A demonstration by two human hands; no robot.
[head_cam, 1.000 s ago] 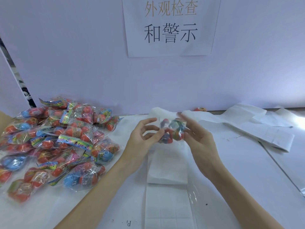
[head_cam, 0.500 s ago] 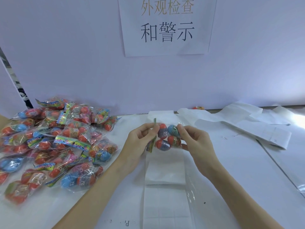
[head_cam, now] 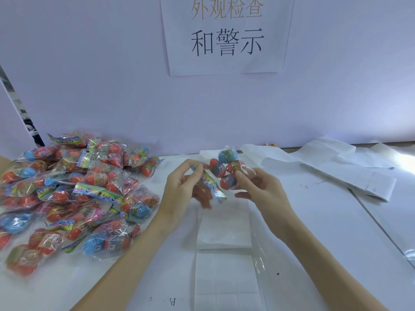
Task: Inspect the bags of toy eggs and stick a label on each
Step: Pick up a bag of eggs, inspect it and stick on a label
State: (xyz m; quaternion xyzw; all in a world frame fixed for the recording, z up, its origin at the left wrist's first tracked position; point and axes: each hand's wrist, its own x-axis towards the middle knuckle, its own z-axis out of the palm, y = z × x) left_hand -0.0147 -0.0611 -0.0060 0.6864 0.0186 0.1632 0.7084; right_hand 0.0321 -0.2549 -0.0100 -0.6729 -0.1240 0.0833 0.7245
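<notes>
**A:** Head view has one bag of toy eggs (head_cam: 222,173) lifted over the desk (head_cam: 314,221), centre. How far along are we?

**B:** Early, I'd judge. The left hand (head_cam: 182,194) pinches its printed header strip, the right hand (head_cam: 260,189) pinches the clear film beside the eggs. That looks like inspection; no label shows on it.

**A:** And what's left?

**B:** A big pile of bags (head_cam: 67,189) on the left. The label sheet (head_cam: 224,281) lies near, under the hands.

**A:** Are any in the pile labelled?

**B:** Can't tell; they overlap and glare. The pile is cut off at the left edge, and the backing papers (head_cam: 336,169) far right blur into the desk.
</notes>
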